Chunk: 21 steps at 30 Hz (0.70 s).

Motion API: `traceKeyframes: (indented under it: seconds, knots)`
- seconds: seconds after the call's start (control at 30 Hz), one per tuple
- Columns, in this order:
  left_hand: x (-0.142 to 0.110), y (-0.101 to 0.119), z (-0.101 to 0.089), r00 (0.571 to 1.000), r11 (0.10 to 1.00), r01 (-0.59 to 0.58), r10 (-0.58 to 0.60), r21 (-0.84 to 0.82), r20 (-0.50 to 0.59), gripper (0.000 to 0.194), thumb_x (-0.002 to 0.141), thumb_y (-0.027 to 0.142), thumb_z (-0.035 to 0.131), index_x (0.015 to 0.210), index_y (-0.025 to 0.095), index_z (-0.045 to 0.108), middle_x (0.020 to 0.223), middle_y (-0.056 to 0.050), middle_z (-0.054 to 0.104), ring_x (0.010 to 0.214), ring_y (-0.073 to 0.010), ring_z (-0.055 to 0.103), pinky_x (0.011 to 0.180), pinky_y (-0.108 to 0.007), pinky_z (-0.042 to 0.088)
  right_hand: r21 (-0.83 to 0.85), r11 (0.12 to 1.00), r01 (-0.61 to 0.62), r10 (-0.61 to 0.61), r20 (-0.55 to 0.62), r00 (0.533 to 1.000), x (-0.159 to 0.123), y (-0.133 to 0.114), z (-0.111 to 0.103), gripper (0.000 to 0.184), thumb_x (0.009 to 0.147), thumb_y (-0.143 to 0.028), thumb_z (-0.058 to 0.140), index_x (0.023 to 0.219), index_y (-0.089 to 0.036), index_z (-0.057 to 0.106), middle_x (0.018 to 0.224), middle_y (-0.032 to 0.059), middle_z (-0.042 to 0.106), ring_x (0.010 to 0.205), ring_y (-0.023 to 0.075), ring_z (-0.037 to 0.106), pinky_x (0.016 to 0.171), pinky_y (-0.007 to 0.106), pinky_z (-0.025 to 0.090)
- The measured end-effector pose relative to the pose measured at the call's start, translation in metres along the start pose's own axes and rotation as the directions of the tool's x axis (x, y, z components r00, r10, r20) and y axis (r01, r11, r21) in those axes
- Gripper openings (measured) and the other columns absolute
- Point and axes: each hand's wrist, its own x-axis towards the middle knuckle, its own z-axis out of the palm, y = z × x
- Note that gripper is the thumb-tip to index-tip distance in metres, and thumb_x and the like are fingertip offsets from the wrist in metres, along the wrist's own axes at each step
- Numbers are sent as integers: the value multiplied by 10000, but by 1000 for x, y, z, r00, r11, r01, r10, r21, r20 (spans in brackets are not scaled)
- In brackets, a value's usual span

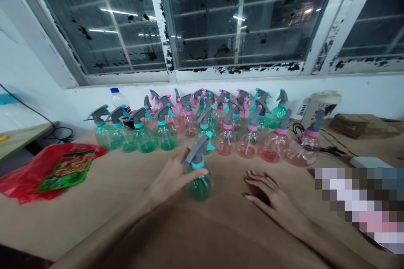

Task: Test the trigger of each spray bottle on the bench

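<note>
A green spray bottle point(198, 183) with a grey trigger head and teal collar stands on the brown table point(126, 210). My left hand point(172, 176) is closed round its neck, thumb across the collar. My right hand point(268, 195) lies open on the table just right of the bottle, fingers stretched out and slightly curled, touching nothing else. Behind them stand several green spray bottles point(142, 134) on the left and several pink spray bottles point(252, 138) on the right, in rows up to the wall.
A red plastic bag point(22, 180) with a green snack packet point(65, 170) lies at the left. A water bottle point(118, 98) stands at the back left. Black cables point(325, 149), a white box point(368, 162) and brown cardboard point(353, 125) sit at the right. A window fills the wall above.
</note>
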Motion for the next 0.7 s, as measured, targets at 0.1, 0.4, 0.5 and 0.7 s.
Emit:
traceKeyframes:
  seconds: [0.1, 0.4, 0.5, 0.7]
  knots:
    - [-6, 23, 12, 995, 997, -11, 19, -82, 96, 458, 787, 518, 623, 1145, 246, 541, 1032, -22, 669, 954, -241, 624, 869, -403, 457, 6, 1000, 6, -6, 2, 1000, 2, -2, -2, 353, 874, -448, 531, 1150, -235, 586, 1261, 71, 610, 1221, 238, 513, 1098, 541, 284]
    - [-1, 42, 33, 985, 984, -66, 91, -165, 146, 419, 782, 475, 654, 1131, 266, 557, 1069, -21, 663, 988, -253, 605, 876, -407, 429, 27, 999, 31, -31, -2, 1000, 4, -5, -8, 325, 877, -405, 541, 1165, -264, 589, 1254, 64, 615, 1219, 248, 515, 1070, 544, 323]
    - [2, 38, 33, 988, 984, -73, 94, -165, 123, 367, 780, 466, 660, 1068, 258, 565, 1000, -2, 674, 938, -236, 621, 853, -374, 437, 30, 999, 21, -21, -6, 1000, 3, -5, -8, 333, 876, -415, 539, 1163, -253, 589, 1254, 70, 615, 1224, 250, 510, 1073, 542, 320]
    - [2, 36, 30, 993, 991, -43, 56, -125, 107, 382, 771, 488, 661, 1038, 240, 548, 980, -7, 668, 929, -239, 618, 833, -371, 440, 18, 1000, -6, 5, 41, 999, 3, -6, -10, 368, 879, -440, 528, 1177, -229, 575, 1287, 90, 588, 1242, 252, 491, 1083, 552, 298]
